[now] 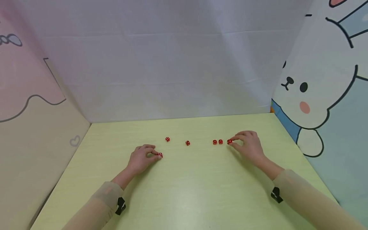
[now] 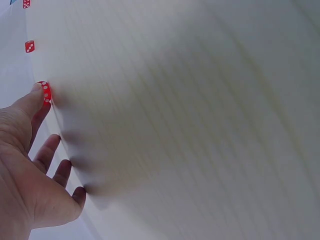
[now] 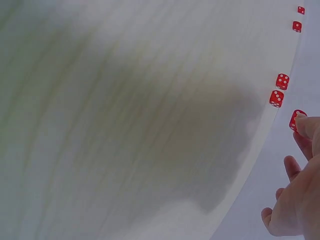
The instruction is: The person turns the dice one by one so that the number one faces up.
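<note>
Between thumb and index finger my left hand [image 1: 142, 158] pinches a red die with white dots [image 1: 160, 155], left of the middle of the table. My right hand [image 1: 249, 146] pinches another red die [image 1: 229, 141] at the right end of a row. Just left of it, two red dice [image 1: 214, 142] [image 1: 220, 141] stand close side by side. A single die [image 1: 187, 143] sits near the middle, and one more [image 1: 167, 139] lies beyond my left fingertips. In the right wrist view, the pinched die [image 3: 297, 120] is partly covered by the thumb.
The pale yellow table [image 1: 184, 188] ends at a white cloth backdrop [image 1: 172, 73]. To the right stands a panel with a cartoon rabbit [image 1: 319, 83], to the left a pink and beige panel [image 1: 34, 134]. Both sleeves carry a black clip [image 1: 120, 206] near the wrist.
</note>
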### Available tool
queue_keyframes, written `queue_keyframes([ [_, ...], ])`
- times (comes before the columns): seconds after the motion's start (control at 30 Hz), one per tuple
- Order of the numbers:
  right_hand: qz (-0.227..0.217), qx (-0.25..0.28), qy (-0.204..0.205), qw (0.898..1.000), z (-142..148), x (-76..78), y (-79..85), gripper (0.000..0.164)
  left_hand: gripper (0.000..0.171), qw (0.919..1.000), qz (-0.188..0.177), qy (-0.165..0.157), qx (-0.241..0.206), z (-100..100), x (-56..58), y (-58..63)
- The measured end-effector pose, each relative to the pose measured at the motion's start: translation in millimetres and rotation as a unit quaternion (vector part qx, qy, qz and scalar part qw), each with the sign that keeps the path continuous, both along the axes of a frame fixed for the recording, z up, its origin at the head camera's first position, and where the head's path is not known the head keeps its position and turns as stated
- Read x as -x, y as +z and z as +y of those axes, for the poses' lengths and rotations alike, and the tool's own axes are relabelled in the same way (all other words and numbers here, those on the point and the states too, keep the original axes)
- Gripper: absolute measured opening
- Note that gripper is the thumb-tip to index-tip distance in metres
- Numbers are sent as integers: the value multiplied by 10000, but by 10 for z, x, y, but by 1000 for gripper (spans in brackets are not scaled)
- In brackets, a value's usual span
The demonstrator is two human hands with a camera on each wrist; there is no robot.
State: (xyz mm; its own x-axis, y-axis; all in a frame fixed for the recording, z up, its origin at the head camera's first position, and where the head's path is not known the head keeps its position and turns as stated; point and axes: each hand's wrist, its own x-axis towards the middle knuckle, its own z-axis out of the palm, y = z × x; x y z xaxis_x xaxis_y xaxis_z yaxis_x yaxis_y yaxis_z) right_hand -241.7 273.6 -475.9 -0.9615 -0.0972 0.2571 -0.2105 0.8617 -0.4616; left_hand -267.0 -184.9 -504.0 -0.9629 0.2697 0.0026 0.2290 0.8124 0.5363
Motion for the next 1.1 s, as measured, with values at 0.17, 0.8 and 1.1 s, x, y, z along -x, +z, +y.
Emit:
queue_keyframes([
  [0.17, -164, -113, -77, 9998, 8, 115, -53, 20, 21, 10000, 24, -34, -25, -8, 27, -37],
  [0.8, -666, -223, -267, 9972, -32, 279, -199, 26, 20, 10000, -61, 10, -41, -16, 53, -74],
  [1.1, -659, -283, -248, 9971, -34, 280, -222, 26, 20, 9999, -79, 0, -78, -15, 48, -72],
])
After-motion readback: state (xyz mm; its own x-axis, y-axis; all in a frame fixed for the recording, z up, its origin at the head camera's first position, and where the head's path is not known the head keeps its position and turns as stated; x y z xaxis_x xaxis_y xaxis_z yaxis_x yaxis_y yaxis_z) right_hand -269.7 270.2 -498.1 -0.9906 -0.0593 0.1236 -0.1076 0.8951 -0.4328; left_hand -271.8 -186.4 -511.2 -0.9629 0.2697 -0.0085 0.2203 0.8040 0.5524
